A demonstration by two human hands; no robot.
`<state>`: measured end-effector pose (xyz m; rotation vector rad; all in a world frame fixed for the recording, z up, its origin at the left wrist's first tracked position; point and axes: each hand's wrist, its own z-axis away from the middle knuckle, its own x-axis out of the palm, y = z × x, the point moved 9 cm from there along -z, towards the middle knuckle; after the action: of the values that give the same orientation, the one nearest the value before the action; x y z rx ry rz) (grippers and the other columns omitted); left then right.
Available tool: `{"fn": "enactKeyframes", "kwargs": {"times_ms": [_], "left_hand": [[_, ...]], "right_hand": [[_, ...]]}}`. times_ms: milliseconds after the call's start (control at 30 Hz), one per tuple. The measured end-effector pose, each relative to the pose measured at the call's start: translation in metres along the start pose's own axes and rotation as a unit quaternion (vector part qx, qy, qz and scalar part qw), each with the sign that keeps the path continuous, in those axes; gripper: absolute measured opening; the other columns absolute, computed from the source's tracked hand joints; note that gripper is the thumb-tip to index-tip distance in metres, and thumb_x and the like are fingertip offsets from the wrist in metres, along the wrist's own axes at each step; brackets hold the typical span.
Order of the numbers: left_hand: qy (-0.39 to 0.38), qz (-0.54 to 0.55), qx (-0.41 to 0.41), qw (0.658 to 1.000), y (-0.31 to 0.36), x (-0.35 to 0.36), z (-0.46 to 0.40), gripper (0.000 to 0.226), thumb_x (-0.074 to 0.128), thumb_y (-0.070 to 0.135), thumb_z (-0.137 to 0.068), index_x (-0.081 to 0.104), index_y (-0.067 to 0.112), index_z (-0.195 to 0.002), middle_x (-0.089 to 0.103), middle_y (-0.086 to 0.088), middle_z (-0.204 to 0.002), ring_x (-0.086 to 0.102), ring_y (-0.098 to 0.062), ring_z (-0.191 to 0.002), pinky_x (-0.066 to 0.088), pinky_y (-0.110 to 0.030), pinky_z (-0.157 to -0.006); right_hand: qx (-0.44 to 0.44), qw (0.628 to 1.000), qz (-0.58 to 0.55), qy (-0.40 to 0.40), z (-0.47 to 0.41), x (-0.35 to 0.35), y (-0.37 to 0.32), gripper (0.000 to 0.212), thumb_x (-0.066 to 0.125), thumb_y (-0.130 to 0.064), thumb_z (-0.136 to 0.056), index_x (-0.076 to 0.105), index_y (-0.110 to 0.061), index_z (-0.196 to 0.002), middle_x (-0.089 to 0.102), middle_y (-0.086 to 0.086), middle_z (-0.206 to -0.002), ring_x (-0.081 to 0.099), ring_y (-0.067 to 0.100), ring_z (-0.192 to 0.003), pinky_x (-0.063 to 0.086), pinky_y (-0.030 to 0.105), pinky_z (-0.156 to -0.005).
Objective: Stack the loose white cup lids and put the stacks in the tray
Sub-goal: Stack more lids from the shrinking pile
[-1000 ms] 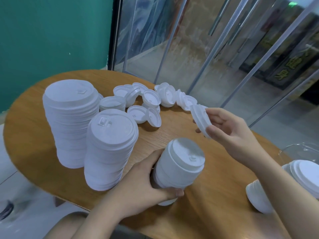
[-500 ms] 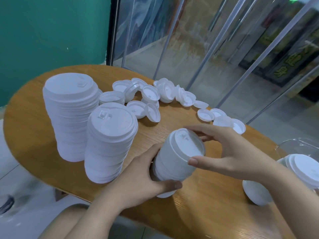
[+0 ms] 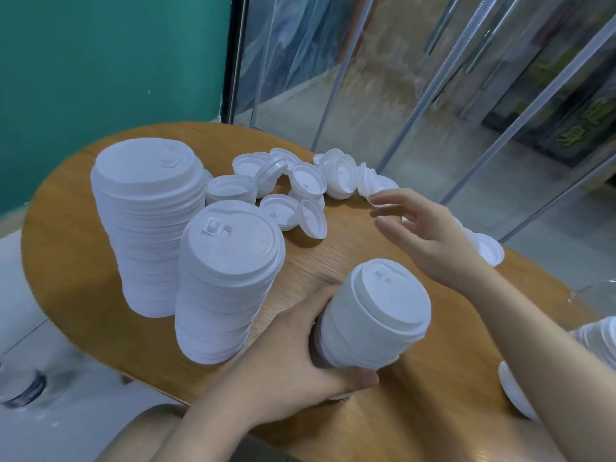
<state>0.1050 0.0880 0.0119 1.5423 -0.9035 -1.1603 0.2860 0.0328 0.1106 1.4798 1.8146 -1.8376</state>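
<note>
My left hand (image 3: 293, 355) grips a short tilted stack of white lids (image 3: 373, 315) near the table's front edge. My right hand (image 3: 430, 235) hovers over the table beyond that stack with fingers spread and empty, its fingertips close to a loose lid (image 3: 376, 186). Several loose white lids (image 3: 293, 188) lie scattered across the back of the table. Two tall stacks of lids stand at the left: a large one (image 3: 146, 225) and a nearer one (image 3: 226, 288). A clear tray (image 3: 596, 288) at the right edge holds more stacked lids (image 3: 596, 341).
The round wooden table (image 3: 333, 261) ends close to glass panels behind and at the right. A green wall stands at the left. More loose lids (image 3: 488, 248) lie behind my right wrist. A white lid stack (image 3: 515, 391) lies on its side at the front right.
My right hand set its lid on the held stack, then lifted off and reached back toward the loose lids. My left hand kept its hold on the stack.
</note>
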Motion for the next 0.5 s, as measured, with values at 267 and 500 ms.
{"fn": "enactKeyframes", "kwargs": {"times_ms": [267, 500], "left_hand": [[-0.012, -0.003, -0.012, 1.000, -0.001, -0.002, -0.002, 0.086, 0.095, 0.036, -0.069, 0.047, 0.056, -0.137, 0.060, 0.034, -0.131, 0.054, 0.011, -0.123, 0.045, -0.024, -0.105], [-0.020, -0.007, -0.006, 1.000, -0.001, -0.001, -0.004, 0.082, 0.094, 0.039, -0.070, 0.047, 0.058, -0.135, 0.061, 0.034, -0.129, 0.055, 0.011, -0.122, 0.047, -0.026, -0.104]], "right_hand": [[0.018, 0.988, 0.127, -0.084, -0.061, 0.099, 0.055, 0.065, 0.078, -0.035, -0.090, 0.050, -0.019, -0.146, 0.051, -0.012, -0.138, 0.041, -0.002, -0.122, 0.029, 0.002, -0.100], [0.039, 0.990, 0.134, -0.028, -0.065, 0.097, 0.074, 0.026, 0.070, -0.017, -0.096, 0.066, -0.008, -0.119, 0.067, 0.005, -0.116, 0.061, 0.015, -0.104, 0.049, 0.028, -0.095]]}}
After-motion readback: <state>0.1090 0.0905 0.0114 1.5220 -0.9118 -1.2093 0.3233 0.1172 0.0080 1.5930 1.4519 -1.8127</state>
